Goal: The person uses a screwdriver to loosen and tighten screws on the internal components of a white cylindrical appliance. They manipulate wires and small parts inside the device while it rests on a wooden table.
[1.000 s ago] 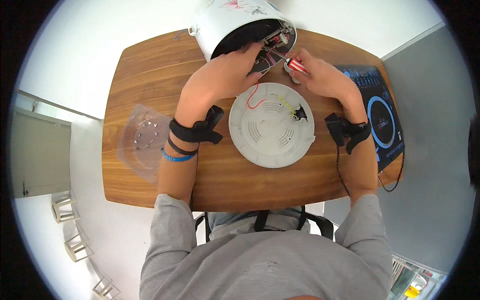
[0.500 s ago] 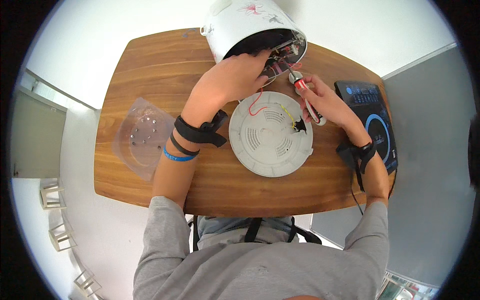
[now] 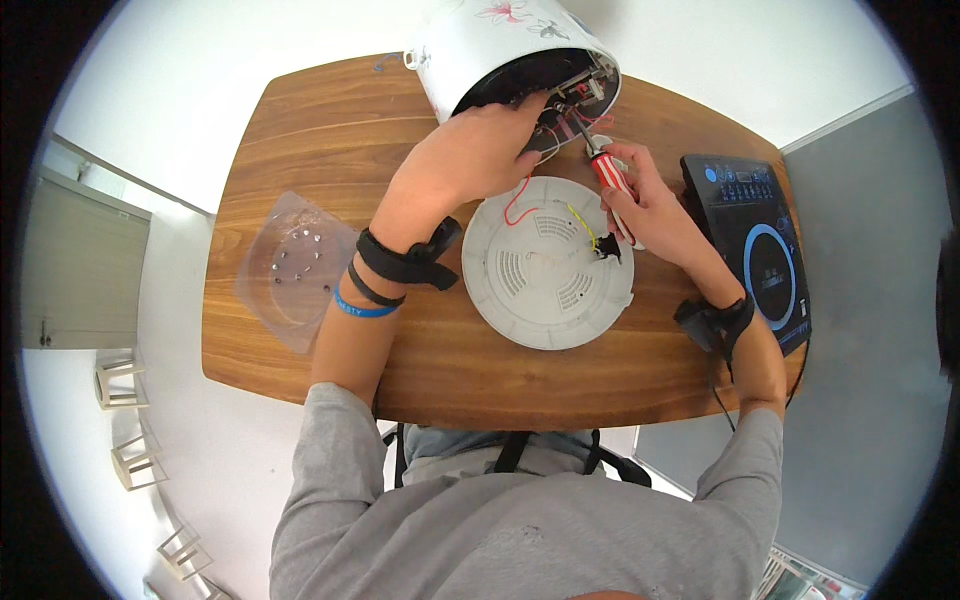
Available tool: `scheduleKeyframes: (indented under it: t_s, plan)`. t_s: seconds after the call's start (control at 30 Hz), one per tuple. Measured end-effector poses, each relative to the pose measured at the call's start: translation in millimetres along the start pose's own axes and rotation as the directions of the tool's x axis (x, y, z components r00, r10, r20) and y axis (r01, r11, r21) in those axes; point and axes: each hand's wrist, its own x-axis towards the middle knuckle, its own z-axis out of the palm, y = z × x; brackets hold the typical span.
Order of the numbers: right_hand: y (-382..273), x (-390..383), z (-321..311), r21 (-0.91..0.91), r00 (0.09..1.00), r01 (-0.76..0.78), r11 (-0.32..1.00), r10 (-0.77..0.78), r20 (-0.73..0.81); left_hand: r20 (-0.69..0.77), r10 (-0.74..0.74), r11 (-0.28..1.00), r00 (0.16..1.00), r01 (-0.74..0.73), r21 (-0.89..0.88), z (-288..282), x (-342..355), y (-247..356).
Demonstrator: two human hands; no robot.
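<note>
A white rice cooker body (image 3: 520, 45) with a flower print lies on its side at the far edge, its open base showing wires and metal parts. My left hand (image 3: 462, 160) reaches into that opening, its fingertips hidden inside among the parts. A screwdriver (image 3: 611, 172) with a red and white handle is gripped in my right hand (image 3: 650, 210), its shaft pointing into the opening. Below them lies the round white base cover (image 3: 540, 310), with vent slots, a black piece (image 3: 608, 246) at its right side and red and yellow wires across it.
A clear plastic tray (image 3: 262, 240) holding several small screws lies at the left of the wooden table (image 3: 480, 385). To the right stands a black induction cooker (image 3: 768, 235). A white object (image 3: 600, 144) sits partly hidden behind the screwdriver. Chairs (image 3: 140, 463) line the left wall.
The whole view has shifted slightly. The screwdriver stands more steeply, and my right fingers have moved around its handle. My left hand stays in the rice cooker's opening.
</note>
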Motion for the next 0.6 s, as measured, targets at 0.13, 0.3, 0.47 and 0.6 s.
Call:
scheduleKeyframes:
  t_s: [0.13,0.3,0.47,0.6]
  plan:
    - [-9.7,-3.6,-4.0,-0.09,0.998,0.025,0.996,-0.03,-0.052,-0.004,-0.006,1.0,1.0,0.006,-0.007,-1.5,-1.7,1.9]
    - [8.0,1.6,-10.3,-0.307,0.929,0.288,0.907,-0.342,-0.141,-0.028,0.015,1.0,1.0,-0.015,-0.02,3.7,0.0,0.3]
    - [-9.2,-4.2,-11.0,-0.442,0.918,0.252,0.861,-0.357,-0.173,-0.015,0.0,0.999,1.0,0.0,-0.035,3.8,-0.8,2.4]
    - [-11.9,-6.0,-17.0,-0.537,0.884,0.287,0.793,-0.435,-0.17,-0.039,0.022,0.999,0.999,-0.023,-0.032,5.9,-1.3,0.7]
